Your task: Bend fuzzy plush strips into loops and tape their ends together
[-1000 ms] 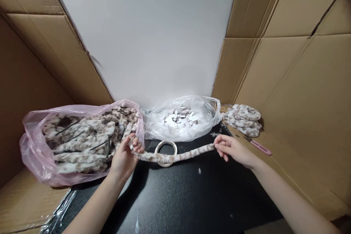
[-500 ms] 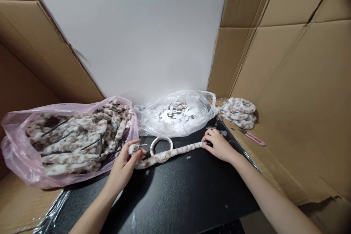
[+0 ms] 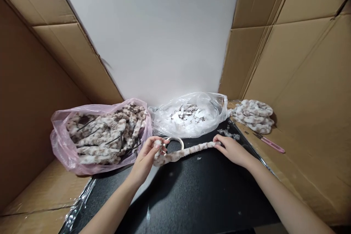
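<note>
A mottled white-and-brown fluffy strip [image 3: 192, 150] stretches between my two hands, low over the black tabletop [image 3: 197, 190]. My left hand [image 3: 149, 151] is closed around its thicker left end, which curls up between thumb and fingers. At the thin right end, my right hand [image 3: 229, 148] pinches the tip with thumb and fingers. Behind the strip lies a roll of white tape [image 3: 179, 142], partly covered by the strip and my left fingers.
A pink plastic bag [image 3: 61, 128] full of fluffy strips with dark cords lies left. A clear bag [image 3: 216, 108] of paper scraps is at the back centre. Right are a fluffy bundle [image 3: 253, 115] and a pink craft knife [image 3: 271, 144]. Cardboard walls [image 3: 307, 80] flank the table.
The whole scene has shifted right in view as the camera turned left. My left hand has rotated its end of the strip, and a thin pale sliver seen by its fingers no longer shows.
</note>
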The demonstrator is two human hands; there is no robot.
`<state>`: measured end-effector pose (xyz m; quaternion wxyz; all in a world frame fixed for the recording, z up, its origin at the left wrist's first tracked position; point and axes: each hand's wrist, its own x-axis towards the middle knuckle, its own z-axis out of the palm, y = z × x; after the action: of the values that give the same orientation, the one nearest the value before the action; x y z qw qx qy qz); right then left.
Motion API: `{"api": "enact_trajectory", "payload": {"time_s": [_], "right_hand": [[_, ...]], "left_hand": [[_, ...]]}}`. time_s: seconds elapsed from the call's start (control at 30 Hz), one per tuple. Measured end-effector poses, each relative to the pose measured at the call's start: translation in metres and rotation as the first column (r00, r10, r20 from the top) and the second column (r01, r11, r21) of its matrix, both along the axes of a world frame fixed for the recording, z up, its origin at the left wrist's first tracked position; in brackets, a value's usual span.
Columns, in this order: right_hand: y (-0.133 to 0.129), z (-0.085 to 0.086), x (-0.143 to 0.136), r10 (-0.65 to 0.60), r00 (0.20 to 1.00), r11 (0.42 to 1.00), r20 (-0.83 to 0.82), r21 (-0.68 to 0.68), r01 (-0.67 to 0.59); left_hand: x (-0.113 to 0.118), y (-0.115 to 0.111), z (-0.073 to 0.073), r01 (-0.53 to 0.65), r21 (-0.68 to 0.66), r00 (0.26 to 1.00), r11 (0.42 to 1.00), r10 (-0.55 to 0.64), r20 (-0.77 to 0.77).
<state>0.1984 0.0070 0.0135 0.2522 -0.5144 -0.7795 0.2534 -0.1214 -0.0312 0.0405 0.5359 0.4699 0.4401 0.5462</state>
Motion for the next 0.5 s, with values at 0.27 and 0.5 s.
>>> {"api": "enact_trajectory", "payload": {"time_s": [0.27, 0.5], "right_hand": [[0.003, 0.034, -0.036, -0.054, 0.630, 0.996, -0.774, -0.087, -0.022], [-0.009, 0.001, -0.087, 0.195, 0.787, 0.981, -0.586, 0.105, -0.164]], "left_hand": [[0.032, 0.009, -0.001, 0.068, 0.019, 0.994, 0.998, -0.069, 0.085], [0.051, 0.000, -0.015, 0.153, -0.094, 0.963, 0.984, -0.127, 0.238]]}}
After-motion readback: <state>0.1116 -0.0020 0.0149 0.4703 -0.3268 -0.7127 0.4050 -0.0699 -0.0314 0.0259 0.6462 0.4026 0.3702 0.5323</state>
